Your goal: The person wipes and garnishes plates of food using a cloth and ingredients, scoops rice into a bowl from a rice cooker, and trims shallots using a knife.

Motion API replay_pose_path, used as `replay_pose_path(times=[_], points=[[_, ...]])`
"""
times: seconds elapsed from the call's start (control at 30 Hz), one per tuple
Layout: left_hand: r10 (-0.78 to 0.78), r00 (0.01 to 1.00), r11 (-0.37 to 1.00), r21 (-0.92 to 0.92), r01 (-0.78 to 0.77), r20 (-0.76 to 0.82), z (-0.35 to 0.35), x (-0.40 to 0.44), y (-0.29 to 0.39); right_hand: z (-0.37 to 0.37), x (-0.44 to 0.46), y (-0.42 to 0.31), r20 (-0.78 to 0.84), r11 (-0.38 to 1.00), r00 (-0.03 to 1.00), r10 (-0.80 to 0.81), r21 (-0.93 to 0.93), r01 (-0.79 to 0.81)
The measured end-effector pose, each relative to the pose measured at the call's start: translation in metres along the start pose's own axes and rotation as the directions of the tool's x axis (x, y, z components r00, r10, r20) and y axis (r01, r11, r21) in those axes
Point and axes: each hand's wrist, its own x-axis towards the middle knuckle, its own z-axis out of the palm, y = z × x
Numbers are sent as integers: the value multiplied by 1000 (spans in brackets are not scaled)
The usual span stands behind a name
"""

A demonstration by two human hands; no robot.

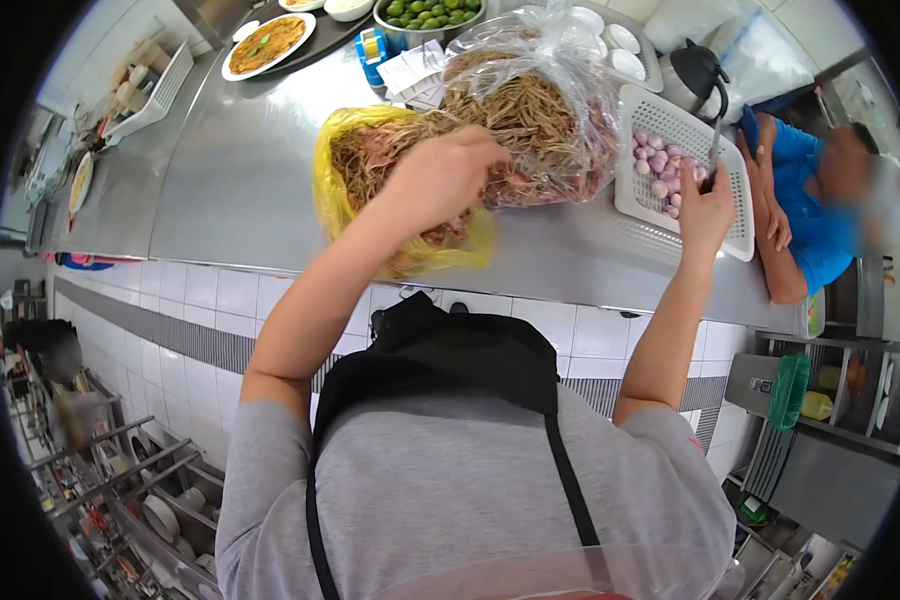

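My left hand (448, 178) reaches over the yellow plastic bag (332, 185), its fingers curled at the edge of the clear plastic bag (590, 110). What those fingers hold, if anything, is hidden. Dry brown stalks (520, 112) fill the clear bag, with reddish pieces at its bottom. Similar stalks and reddish scraps (375, 150) lie in the yellow bag. My right hand (708, 215) is closed around the dark handle of a knife (715, 145), blade pointing away from me. It is over the white perforated basket (635, 205), which holds peeled pinkish shallots (660, 160).
Behind the bags are a metal bowl of green limes (430, 14), a paper slip (413, 70) and a blue box (371, 52). A plate of food (267, 45) is at back left. A steel jug (688, 78) stands behind the basket. A blue-shirted person (805, 200) leans at the right.
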Motion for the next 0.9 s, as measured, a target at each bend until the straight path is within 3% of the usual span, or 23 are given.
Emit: replay_pose_path(times=[0.07,0.17,0.33,0.4,0.53,0.63,0.67,0.73,0.77,0.8,0.87,0.9], points=[[59,996,998,-33,-57,68,24,16,-1,8,-14,-8,43,985,999,-2,172,-6],[-92,904,973,232,-8,417,51,36,-5,26,-50,-26,178,968,984,19,242,-63],[8,883,952,267,-150,470,45,25,4,37,-99,-50,300,896,954,-20,428,-116],[106,903,891,363,-273,417,48,16,2,37,-105,-51,352,878,935,-51,461,-126],[192,916,882,347,-318,351,49,0,-17,42,-112,-53,403,850,913,-56,499,-169],[130,969,977,140,-161,208,41,-9,-25,53,-114,-54,434,802,899,-65,559,-211],[104,972,979,153,-138,210,36,-11,-31,56,-114,-55,429,790,900,-79,578,-205],[89,996,986,141,-85,-22,25,-15,-35,58,-114,-54,449,791,889,-94,576,-207],[8,991,996,85,3,-132,19,-19,-32,58,-113,-53,505,792,861,-60,549,-267],[-7,992,996,85,18,-129,12,-22,-27,58,-113,-52,558,793,830,-26,517,-323],[-216,954,967,93,239,-207,1,-27,-18,63,-116,-50,571,779,821,-12,520,-350],[-263,952,952,118,283,-159,-2,-29,-11,65,-117,-48,582,762,813,14,520,-385]])
